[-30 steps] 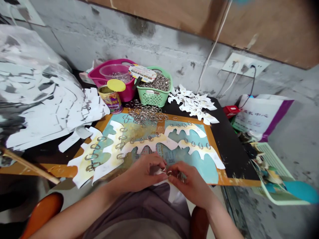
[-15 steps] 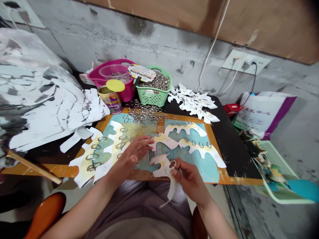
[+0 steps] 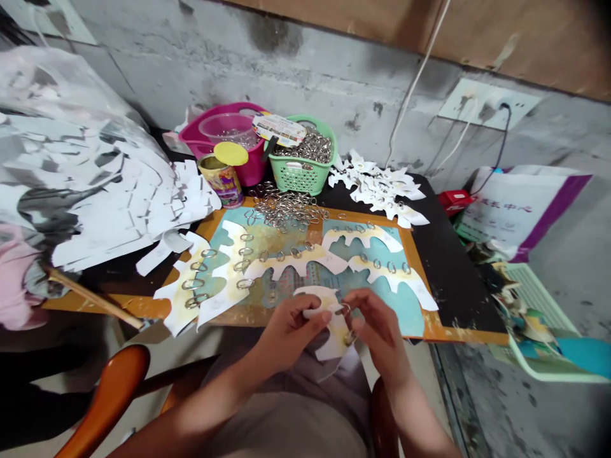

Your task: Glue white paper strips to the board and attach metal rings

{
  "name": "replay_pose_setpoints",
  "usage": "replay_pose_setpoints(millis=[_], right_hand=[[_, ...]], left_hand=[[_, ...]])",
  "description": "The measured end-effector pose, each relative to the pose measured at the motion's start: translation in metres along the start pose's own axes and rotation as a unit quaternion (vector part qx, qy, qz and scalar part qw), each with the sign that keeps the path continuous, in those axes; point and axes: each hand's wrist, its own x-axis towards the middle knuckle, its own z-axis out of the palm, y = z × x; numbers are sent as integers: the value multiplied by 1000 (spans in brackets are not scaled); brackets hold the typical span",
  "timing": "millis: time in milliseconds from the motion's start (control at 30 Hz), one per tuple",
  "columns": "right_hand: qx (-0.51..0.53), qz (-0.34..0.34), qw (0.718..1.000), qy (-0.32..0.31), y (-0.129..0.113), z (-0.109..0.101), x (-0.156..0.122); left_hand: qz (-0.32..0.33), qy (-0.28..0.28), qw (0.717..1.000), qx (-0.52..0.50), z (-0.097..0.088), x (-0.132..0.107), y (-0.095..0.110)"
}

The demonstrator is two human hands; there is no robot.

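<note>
Although a stained concrete wall and a black table fill much of the view, the busiest spot is the hardest to make out: fingers cover part of a white paper piece, and a metal ring at its edge is mostly hidden, so how the ring sits in the paper cannot be told. The piece is held in the air over the near edge of an orange board, in front of the person's lap. Both forearms reach in from below, and the hands are close together, nearly closed. The left hand pinches the paper between thumb and fingers, while the right hand curls around the ring, seeming to grip it. Paper strips threaded with rings lie across the board beyond them. Farther off sit a heap of white paper scraps, a spill of loose rings, and a green basket full of rings beside a pink tub.
</note>
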Motion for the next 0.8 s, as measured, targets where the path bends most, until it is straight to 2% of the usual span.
replay_pose_setpoints(millis=[100,167,233,367,567,700,800], right_hand=[[-105,-72,990,55,-9,-5,3],[-202,-123,970,54,-14,-3,7],[-251,-152,955,47,-15,0,11],[-267,-176,947,44,-12,5,15],[-282,-192,938,57,-10,12,12],[-294,-195,934,60,-9,18,11],[-319,-186,929,37,-7,20,13]], left_hand=[[5,13,1000,9,-5,-1,6],[12,15,999,33,-9,-2,7],[20,9,998,54,-12,-2,6],[30,14,995,94,-16,-2,4],[38,-12,999,35,-15,0,8],[49,44,988,139,-14,5,8],[54,40,982,174,-15,9,6]])
